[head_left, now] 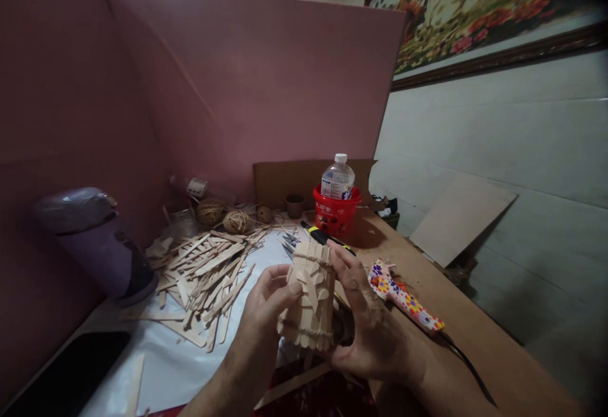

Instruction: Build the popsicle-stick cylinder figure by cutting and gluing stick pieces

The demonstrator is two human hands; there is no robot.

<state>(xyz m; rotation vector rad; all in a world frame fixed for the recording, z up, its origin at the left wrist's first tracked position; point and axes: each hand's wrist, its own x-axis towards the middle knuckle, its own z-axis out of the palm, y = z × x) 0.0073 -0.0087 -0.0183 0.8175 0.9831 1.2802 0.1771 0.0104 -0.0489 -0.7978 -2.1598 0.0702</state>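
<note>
Between my two hands is a small round holder made of wooden craft sticks [308, 300], with twine bands near its top and bottom and flat wooden pieces stuck on its front. My left hand [270, 303] grips its left side, thumb across the front. Around the right side curves my right hand [363, 312], its fingers near the top rim and its thumb by the base. Just behind the holder lie scissors [289, 244] and a black and yellow utility knife [325, 237]. A flower-patterned glue gun [403, 296] rests to the right of my right hand.
Loose craft sticks [209, 277] are heaped on the left, before balls of twine [236, 221]. A red bucket [338, 217] holds a plastic bottle [338, 179] at the back. A purple tumbler [102, 252] and a black flat object [71, 372] stand and lie at far left.
</note>
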